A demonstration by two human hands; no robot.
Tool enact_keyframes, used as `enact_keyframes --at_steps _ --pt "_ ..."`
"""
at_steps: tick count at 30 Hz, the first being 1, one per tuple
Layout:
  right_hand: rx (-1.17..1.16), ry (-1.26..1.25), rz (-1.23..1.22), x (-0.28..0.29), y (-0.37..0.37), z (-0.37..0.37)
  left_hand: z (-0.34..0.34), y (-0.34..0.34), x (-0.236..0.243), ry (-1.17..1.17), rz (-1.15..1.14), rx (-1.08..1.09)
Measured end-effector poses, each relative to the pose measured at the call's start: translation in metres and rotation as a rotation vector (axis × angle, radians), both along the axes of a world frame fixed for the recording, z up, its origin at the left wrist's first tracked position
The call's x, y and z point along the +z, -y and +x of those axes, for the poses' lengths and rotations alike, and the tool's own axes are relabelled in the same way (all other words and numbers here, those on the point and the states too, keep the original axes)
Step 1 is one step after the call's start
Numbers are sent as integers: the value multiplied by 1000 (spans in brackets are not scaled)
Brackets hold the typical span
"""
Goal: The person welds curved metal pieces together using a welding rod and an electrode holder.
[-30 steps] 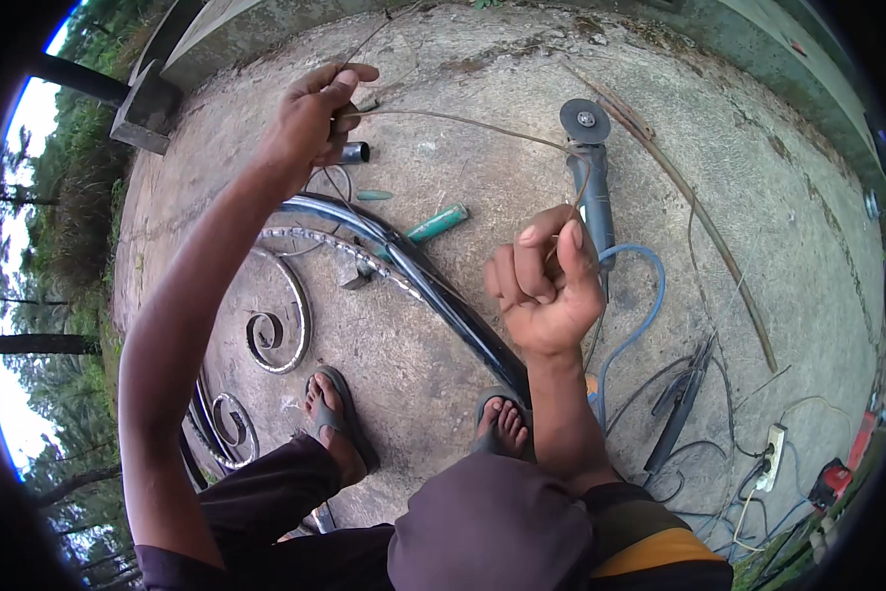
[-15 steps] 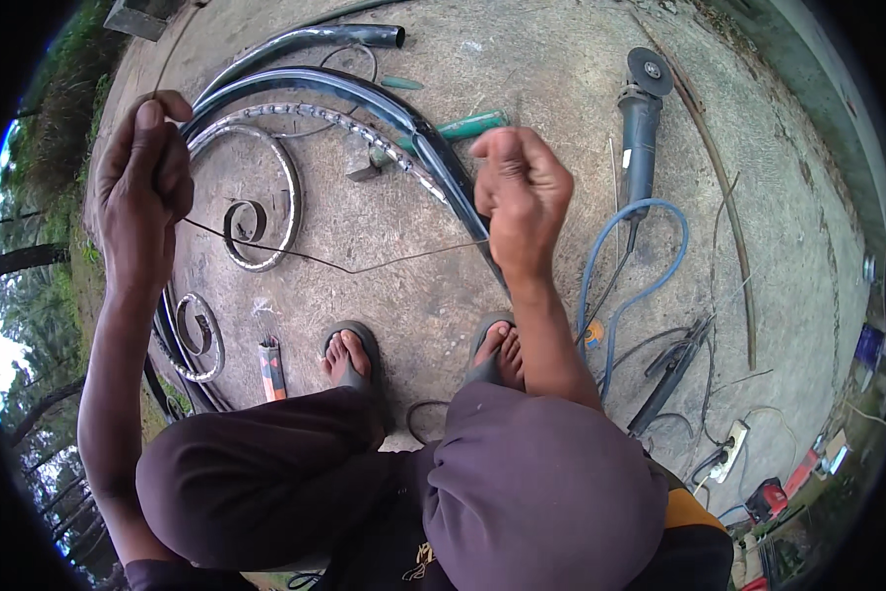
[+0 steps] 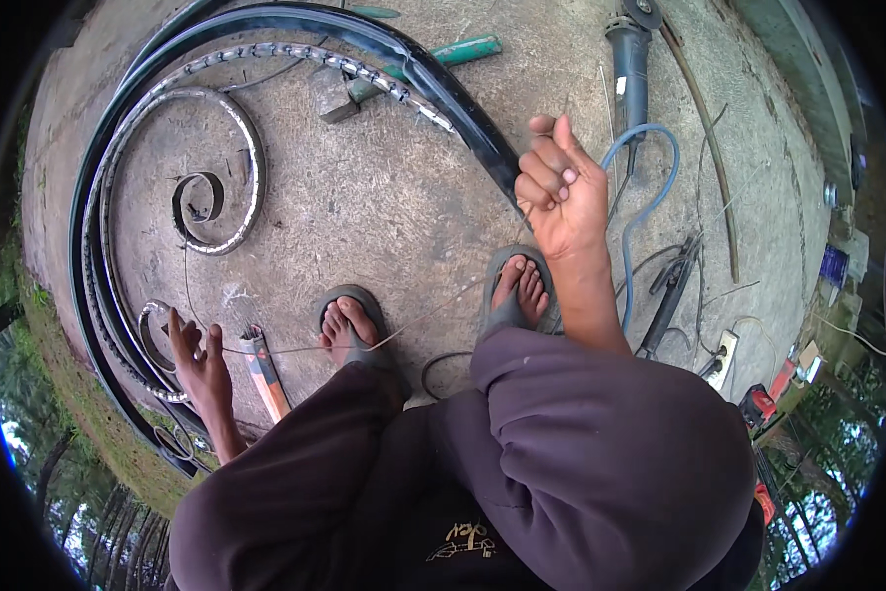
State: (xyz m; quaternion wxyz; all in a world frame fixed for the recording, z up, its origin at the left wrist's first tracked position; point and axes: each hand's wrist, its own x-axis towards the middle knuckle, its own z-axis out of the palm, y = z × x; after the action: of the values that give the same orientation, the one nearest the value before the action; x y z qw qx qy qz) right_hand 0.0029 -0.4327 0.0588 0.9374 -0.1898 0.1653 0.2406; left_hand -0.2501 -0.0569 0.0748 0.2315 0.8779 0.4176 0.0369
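A thin bent wire (image 3: 425, 319) runs in front of my knees and feet. My right hand (image 3: 566, 187), raised at centre right, is closed on one end of it, and a short tip pokes up above the fingers. Low on the left, my left hand (image 3: 202, 372) has its fingers stretched apart. The wire passes right beside its thumb; whether it touches the hand I cannot tell. Near that hand lie a small curled metal strip (image 3: 155, 340) and a bundle of rods (image 3: 262, 372) with an orange and black wrapping.
Curved black metal tubing (image 3: 315, 18) and a spiral scroll (image 3: 256, 167) lie on the concrete at left. A hammer with a green handle (image 3: 467, 49) is ahead. On the right are an angle grinder (image 3: 632, 84), blue cable (image 3: 671, 167), electrode holder (image 3: 671, 295) and white power strip (image 3: 723, 360).
My left hand has dropped from upper left to low left and its fingers have opened. My right hand has shifted right, still holding the wire. The view has tilted nearer my feet.
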Motion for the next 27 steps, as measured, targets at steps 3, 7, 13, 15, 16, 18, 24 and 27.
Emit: enact_keyframes --at_steps 3,7,13,15,16,18,24,27 --pt "192 1 26 -8 -61 -31 45 29 45 136 11 -303" --pt "277 -9 -54 -27 -95 -43 89 84 36 98 -558 -721" --pt "328 43 -459 -19 -88 -49 111 155 -13 -28 -1318 -559" --pt "320 307 -729 -17 -60 -46 122 169 -13 -52 -1425 -636" --pt "300 448 -913 -19 -43 -46 127 177 -12 -90 -1517 -634" --pt "211 394 -1022 1 -14 -55 131 199 -10 -80 -1576 -713" --pt "122 274 -1662 54 41 -94 134 222 -22 13 -1621 -513" --pt "-23 164 -1837 56 83 -110 138 218 -18 14 -1630 -439"
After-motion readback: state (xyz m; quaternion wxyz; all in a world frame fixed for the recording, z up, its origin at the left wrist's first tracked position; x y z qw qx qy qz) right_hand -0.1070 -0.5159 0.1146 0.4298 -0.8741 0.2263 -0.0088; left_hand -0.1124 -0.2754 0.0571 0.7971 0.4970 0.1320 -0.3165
